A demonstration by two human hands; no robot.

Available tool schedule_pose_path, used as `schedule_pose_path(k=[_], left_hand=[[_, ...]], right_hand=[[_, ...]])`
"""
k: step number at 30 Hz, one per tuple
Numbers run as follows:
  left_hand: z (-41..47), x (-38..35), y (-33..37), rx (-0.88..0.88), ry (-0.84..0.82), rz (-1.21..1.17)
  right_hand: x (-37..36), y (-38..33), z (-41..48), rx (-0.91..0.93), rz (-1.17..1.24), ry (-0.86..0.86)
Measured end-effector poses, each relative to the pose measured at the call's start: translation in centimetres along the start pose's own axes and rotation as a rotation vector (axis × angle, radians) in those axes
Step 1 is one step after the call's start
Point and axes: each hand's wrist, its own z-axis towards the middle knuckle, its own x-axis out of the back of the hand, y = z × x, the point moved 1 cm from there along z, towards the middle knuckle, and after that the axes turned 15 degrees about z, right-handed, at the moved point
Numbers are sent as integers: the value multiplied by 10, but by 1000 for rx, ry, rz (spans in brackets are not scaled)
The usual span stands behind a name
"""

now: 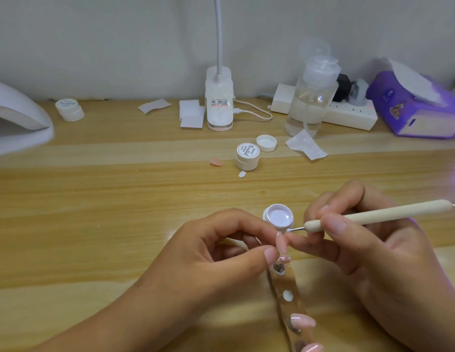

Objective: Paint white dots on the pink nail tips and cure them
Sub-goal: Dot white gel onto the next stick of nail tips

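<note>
left hand (221,247) pinches the pink nail tip (281,243) just this side of the open pot (278,215). right hand (374,250) grips the dotting tool (374,215), loaded point beside the pot. touch lightly, lift straight.

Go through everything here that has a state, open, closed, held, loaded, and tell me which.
Paint pot: open, lid off.
Middle jar: lid on.
Loose lid: upturned, beside that jar.
Far-left jar: lid on.
Dotting tool: gripped by right hand, white paint on tip.
Pink nail tip: pinched by left hand.
Power strip: red light on.
</note>
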Motion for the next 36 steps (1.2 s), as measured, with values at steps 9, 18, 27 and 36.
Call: schedule_pose_path(k=[9,18,27,36], left_hand=[[1,0,0,-5,5,10],[-1,0,1,0,1,-2],[-1,0,4,24,3,6],[-1,1,2,26,13,32]], right_hand=[[-1,1,0,-5,-18,-1],[-2,0,0,-11,-17,-5],[0,0,-1,-1,-25,-8],[-1,-1,-1,34,-10,-56]])
